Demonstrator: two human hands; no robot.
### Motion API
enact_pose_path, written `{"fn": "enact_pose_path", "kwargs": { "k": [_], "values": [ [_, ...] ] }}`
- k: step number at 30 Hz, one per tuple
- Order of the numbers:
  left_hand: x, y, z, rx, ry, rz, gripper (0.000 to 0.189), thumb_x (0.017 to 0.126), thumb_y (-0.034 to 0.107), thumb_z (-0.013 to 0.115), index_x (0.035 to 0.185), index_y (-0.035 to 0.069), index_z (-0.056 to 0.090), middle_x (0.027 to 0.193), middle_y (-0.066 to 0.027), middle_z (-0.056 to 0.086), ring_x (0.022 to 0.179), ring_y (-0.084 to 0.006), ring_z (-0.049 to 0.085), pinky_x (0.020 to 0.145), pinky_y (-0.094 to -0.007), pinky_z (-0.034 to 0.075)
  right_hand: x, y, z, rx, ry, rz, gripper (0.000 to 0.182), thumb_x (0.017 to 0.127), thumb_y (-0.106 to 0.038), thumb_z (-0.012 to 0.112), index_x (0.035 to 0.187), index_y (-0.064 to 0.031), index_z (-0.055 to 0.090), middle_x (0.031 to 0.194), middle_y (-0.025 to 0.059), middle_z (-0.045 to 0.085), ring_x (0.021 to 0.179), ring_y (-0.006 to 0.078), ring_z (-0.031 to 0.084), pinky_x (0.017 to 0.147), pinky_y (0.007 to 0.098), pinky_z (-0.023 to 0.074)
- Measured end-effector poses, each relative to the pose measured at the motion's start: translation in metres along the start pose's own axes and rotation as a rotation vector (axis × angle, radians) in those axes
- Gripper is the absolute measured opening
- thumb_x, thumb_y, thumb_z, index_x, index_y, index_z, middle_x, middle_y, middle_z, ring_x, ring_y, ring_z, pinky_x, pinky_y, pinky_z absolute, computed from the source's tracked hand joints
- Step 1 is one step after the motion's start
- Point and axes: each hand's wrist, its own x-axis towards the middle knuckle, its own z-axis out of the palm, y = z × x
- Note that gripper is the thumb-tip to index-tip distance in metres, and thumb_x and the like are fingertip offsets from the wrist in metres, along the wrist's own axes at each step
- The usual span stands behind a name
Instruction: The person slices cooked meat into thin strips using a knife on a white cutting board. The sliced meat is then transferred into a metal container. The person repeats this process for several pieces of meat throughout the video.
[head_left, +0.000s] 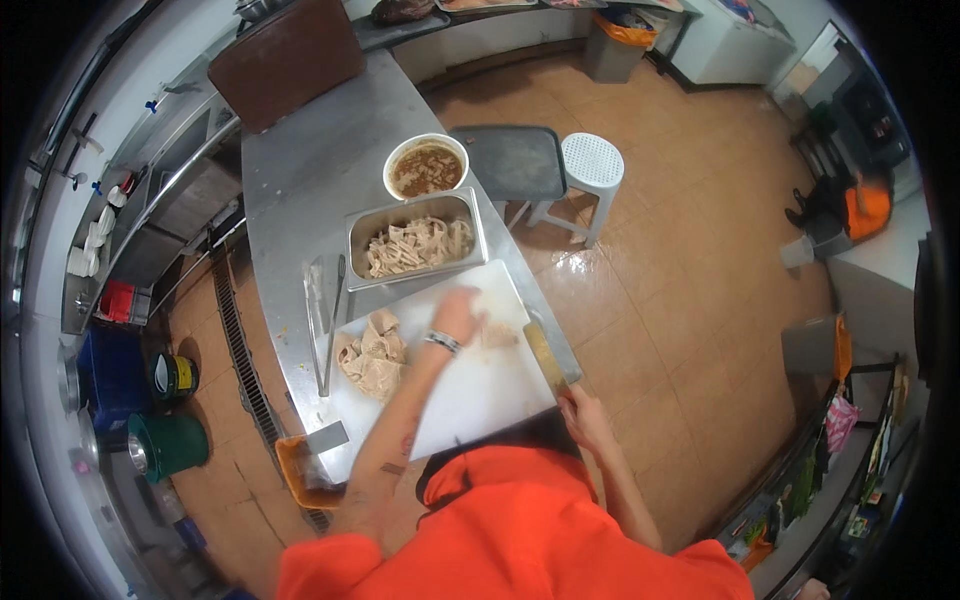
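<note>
My left hand (457, 319), blurred, is over the upper middle of a white cutting board (480, 390); whether it holds anything is unclear. At the board's right edge my right hand (581, 412) grips a cleaver-like knife (546, 356) with a broad, yellowish-looking blade. Pale sliced scraps (499, 335) lie between the hand and the blade. A folded heap of pale cooked tripe or similar meat (373, 356) rests on the board's left side. Beyond the board, a steel pan (480, 225) holds pale strips (416, 247). Metal tongs (324, 330) lie at left, their ends against the board.
A white tub of brown broth (427, 169) stands behind the pan. A dark tray (517, 161) and white stool (592, 161) are to the right. A brown board (289, 64) stands at the table's far end. An orange-rimmed bin (304, 480) is at lower left. A person (862, 210) sits far right.
</note>
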Motion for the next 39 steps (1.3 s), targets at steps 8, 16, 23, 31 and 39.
{"fn": "enact_pose_path", "kwargs": {
  "k": [8,16,23,31,39],
  "values": [
    [0.000,0.051,0.036,0.180,-0.462,-0.036,0.038,0.075,0.037,0.072,0.094,0.006,0.061,0.107,-0.0165,0.059,0.104,-0.0338,0.053,0.086,-0.0437,0.047,-0.006,0.028,0.005,0.082,0.109,0.089,0.017,0.091,-0.015,0.057,0.101,-0.0010,0.057,0.083,0.0235,0.064,0.077,0.0396,0.064,0.066,0.0418,0.0487],
    [-0.010,0.025,0.009,-0.123,-0.454,-0.235,0.034,0.073,0.030,0.074,0.089,0.001,0.067,0.082,-0.0163,0.068,0.077,-0.0262,0.066,0.072,-0.0365,0.051,0.003,0.012,-0.003,-0.012,0.030,0.060,0.020,0.091,-0.020,0.055,0.099,-0.0007,0.055,0.084,0.0270,0.063,0.081,0.0466,0.060,0.068,0.0520,0.0461],
    [-0.033,0.009,-0.029,-0.209,-0.011,0.025,0.019,0.077,0.010,0.068,0.096,0.006,0.070,0.100,-0.0111,0.068,0.093,-0.0292,0.064,0.085,-0.0360,0.050,0.014,0.008,0.005,-0.059,-0.014,-0.007,0.019,0.091,-0.019,0.056,0.096,-0.0005,0.054,0.085,0.0281,0.062,0.081,0.0453,0.060,0.067,0.0482,0.0469],
    [-0.100,-0.003,-0.001,-0.121,0.225,-0.432,0.018,0.076,0.006,0.064,0.094,0.005,0.066,0.104,-0.0126,0.064,0.091,-0.0285,0.062,0.082,-0.0387,0.049,0.015,-0.022,0.032,-0.149,-0.092,0.031,0.018,0.095,-0.019,0.045,0.096,-0.0009,0.046,0.077,0.0305,0.060,0.077,0.0496,0.058,0.068,0.0573,0.0432],
    [-0.063,-0.007,0.029,-0.206,0.296,-0.530,0.024,0.073,0.010,0.068,0.096,0.002,0.066,0.089,-0.0143,0.063,0.075,-0.0299,0.063,0.073,-0.0405,0.051,0.045,-0.060,0.069,-0.129,-0.074,-0.041,0.015,0.093,-0.013,0.043,0.094,0.0017,0.045,0.075,0.0325,0.059,0.077,0.0508,0.058,0.069,0.0589,0.0426]
  ]
}}
